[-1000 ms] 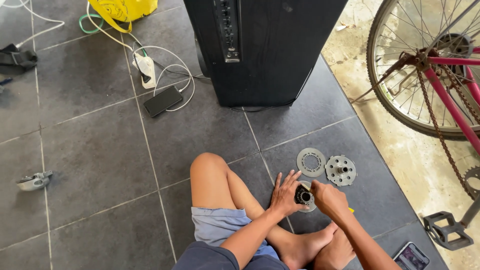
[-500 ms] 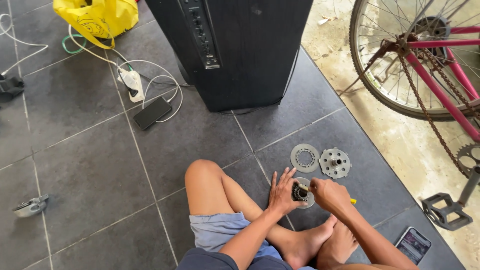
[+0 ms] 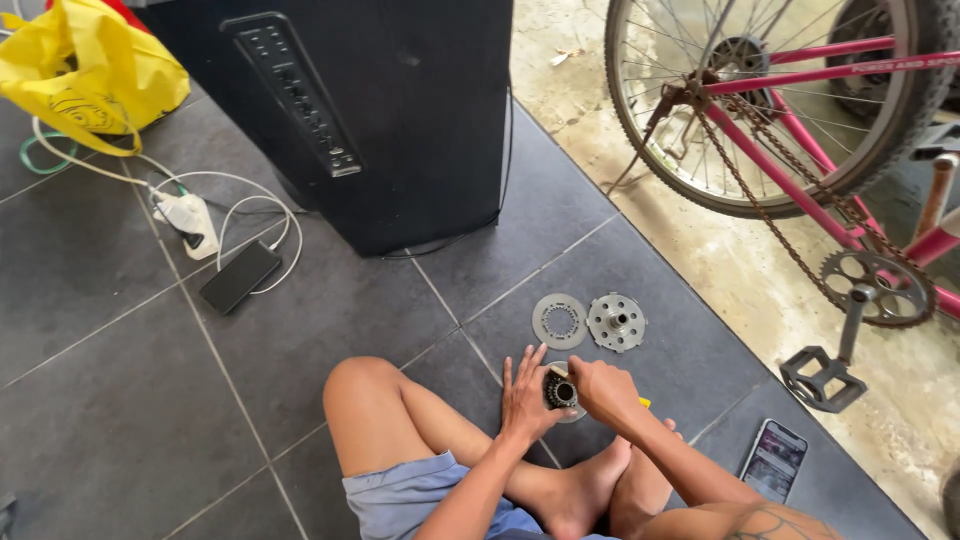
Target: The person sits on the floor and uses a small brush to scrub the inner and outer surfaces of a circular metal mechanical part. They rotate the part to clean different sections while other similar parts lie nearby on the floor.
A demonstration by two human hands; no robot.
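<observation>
floor (image 3: 330, 330): matt grey tile | discs (image 3: 560, 321): dull bare metal | hub (image 3: 560, 391): dark metal | bag (image 3: 85, 70): glossy yellow plastic | speaker (image 3: 400, 110): matt black

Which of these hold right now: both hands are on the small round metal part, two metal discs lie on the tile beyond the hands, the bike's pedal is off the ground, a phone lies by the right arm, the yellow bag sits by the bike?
1. Both hands, left hand and right hand, meet at the small round metal part. True.
2. Two metal discs, the flat ring and the toothed disc, lie on the tile beyond the hands. True.
3. The bike's pedal is off the ground. False: it rests on the floor.
4. A phone lies by the right arm. True.
5. The yellow bag sits by the bike. False: it lies far left, beyond the black speaker.
</observation>
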